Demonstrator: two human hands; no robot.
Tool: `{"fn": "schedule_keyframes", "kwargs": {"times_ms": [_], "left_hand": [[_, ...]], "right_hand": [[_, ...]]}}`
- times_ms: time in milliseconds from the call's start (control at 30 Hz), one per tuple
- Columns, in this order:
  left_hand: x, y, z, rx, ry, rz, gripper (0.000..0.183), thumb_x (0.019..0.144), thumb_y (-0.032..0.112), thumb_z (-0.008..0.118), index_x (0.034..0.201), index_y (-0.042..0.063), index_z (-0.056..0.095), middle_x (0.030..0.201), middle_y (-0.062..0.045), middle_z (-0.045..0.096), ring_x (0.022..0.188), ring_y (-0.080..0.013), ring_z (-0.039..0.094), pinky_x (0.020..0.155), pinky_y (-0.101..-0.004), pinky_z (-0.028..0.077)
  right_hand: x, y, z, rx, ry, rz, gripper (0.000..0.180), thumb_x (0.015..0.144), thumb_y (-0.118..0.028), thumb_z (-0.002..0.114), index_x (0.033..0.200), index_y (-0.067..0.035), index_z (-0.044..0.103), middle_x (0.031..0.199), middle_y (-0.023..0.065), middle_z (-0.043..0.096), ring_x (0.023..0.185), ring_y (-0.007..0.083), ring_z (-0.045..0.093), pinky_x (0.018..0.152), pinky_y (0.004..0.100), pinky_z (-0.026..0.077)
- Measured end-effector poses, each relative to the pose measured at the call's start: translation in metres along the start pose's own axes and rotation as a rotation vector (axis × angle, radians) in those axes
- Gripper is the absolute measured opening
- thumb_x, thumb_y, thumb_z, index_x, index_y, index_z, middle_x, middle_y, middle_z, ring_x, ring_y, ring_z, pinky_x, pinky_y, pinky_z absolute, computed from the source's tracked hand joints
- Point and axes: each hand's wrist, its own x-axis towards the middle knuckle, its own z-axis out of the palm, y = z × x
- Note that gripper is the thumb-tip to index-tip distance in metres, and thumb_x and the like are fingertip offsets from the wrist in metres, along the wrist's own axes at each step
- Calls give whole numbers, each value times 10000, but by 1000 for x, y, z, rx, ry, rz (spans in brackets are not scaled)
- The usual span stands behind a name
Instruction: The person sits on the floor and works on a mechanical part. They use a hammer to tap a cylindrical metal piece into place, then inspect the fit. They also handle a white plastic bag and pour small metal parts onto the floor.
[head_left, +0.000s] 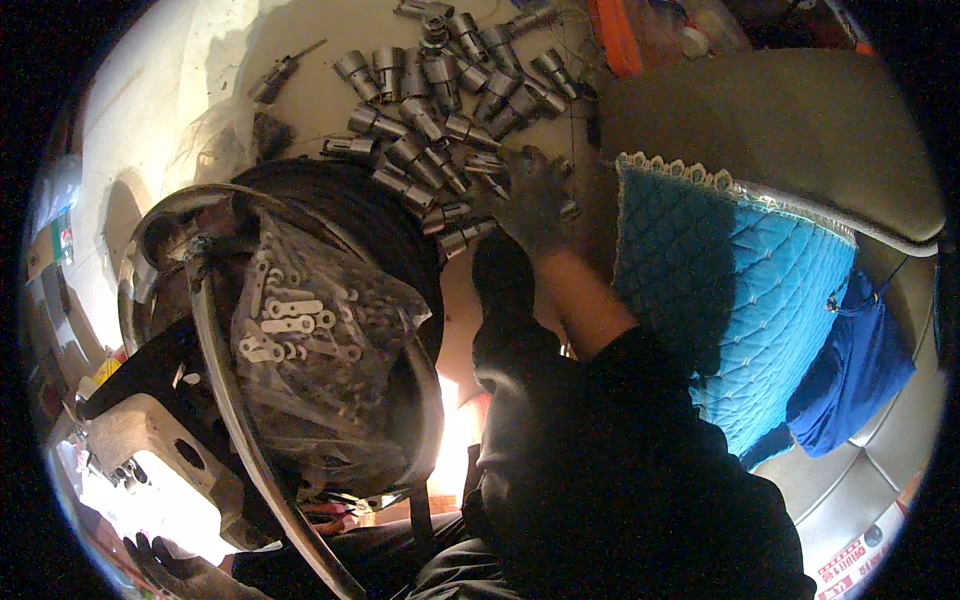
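My right hand (529, 199), in a dark glove, reaches into the near side of a spread of metal cylindrical fittings (442, 79). Its fingers lie beside a slotted metal fitting (486, 163); whether they grip it is hard to see. At the lower left edge is my left hand (180, 566), gloved too and partly in shadow. Nearest to it stands a tan box-like object (161, 442) with a dark oval hole, brightly lit at its lower side. Anything in that hand is hidden.
A clear plastic bag (330, 405) of flat metal links rests inside a round metal frame (247, 420) before me. One fitting with a thin rod (281, 75) lies apart. Blue quilted cloth (780, 300) and a dark blue cloth (855, 375) drape over a grey padded seat (757, 112).
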Motion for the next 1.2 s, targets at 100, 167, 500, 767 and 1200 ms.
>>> {"fn": "schedule_keyframes", "kwargs": {"times_ms": [100,167,500,767,1200], "left_hand": [[-1,1,-1,-26,-17,-11,334,1001,176,574,1253,-12,463,1246,-242,583,900,-284,693,662,-333,606],[-1,3,-1,-55,-35,-51,349,1000,182,577,1265,-11,459,1254,-245,578,903,-284,693,664,-333,607],[-8,-8,1,-49,-32,-5,401,999,192,573,1303,-15,415,1265,-249,562,915,-292,699,667,-336,620],[2,4,2,-14,-56,38,372,1016,193,536,1289,-34,425,1215,-239,595,874,-299,702,675,-365,619],[11,20,-1,17,-17,70,291,1016,134,527,1250,-34,485,1138,-231,636,875,-328,688,712,-426,588]], "right_hand": [[-10,26,17,-39,368,-265,811,694,-462,845,1344,-75,555,1320,258,514,1171,443,546,1014,510,450],[-11,43,37,21,442,-308,848,676,-469,854,1346,-49,548,1295,266,542,1178,451,542,1021,519,442],[-29,37,67,-324,514,-556,897,692,-462,809,1436,-81,482,1332,213,537,1229,421,480,1070,553,364],[-40,8,86,8,255,-725,953,685,-343,804,1509,-116,383,1373,193,480,1250,407,449,1093,551,316],[-93,59,112,518,491,34,578,875,-435,665,1308,-67,561,1253,196,582,1169,369,544,1001,469,432]]}}
